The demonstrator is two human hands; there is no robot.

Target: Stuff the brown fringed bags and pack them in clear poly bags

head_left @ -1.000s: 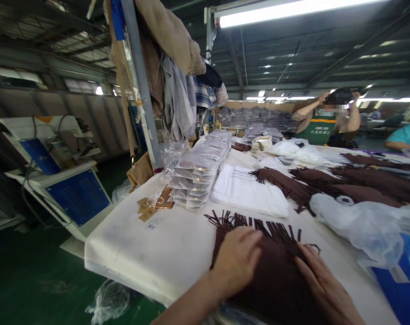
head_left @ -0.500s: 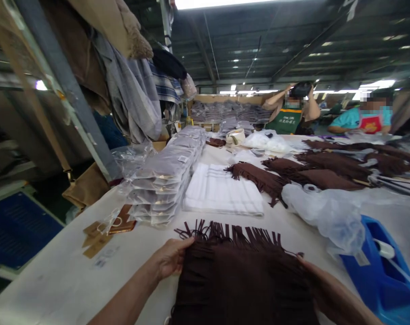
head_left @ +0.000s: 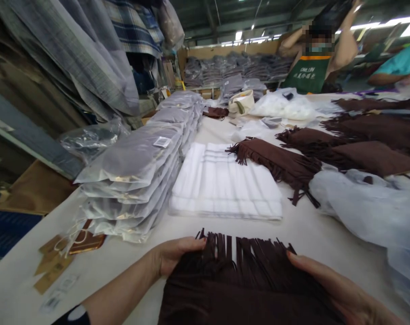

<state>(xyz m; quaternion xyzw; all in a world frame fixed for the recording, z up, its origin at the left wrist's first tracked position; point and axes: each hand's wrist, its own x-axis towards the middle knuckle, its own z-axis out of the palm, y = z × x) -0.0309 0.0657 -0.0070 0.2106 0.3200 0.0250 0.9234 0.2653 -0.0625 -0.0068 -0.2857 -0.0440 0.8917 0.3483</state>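
We find one fringed brown scarf at the surface's near edge.
Left hand and right hand lie open on it; its lower part is cut off.

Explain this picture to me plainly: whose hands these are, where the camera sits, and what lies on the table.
No machine here: a person works bare-handed, and the camera sits on their head, looking forward and down. The left hand and right hand lie flat on a brown fringed cloth, one on each side; neither grips it. On the white table beyond lie a folded white cloth, a stack of clear-bagged grey garments, more brown fringed pieces and loose plastic bags. Paper tags lie at left. Another person in a green apron stands behind.
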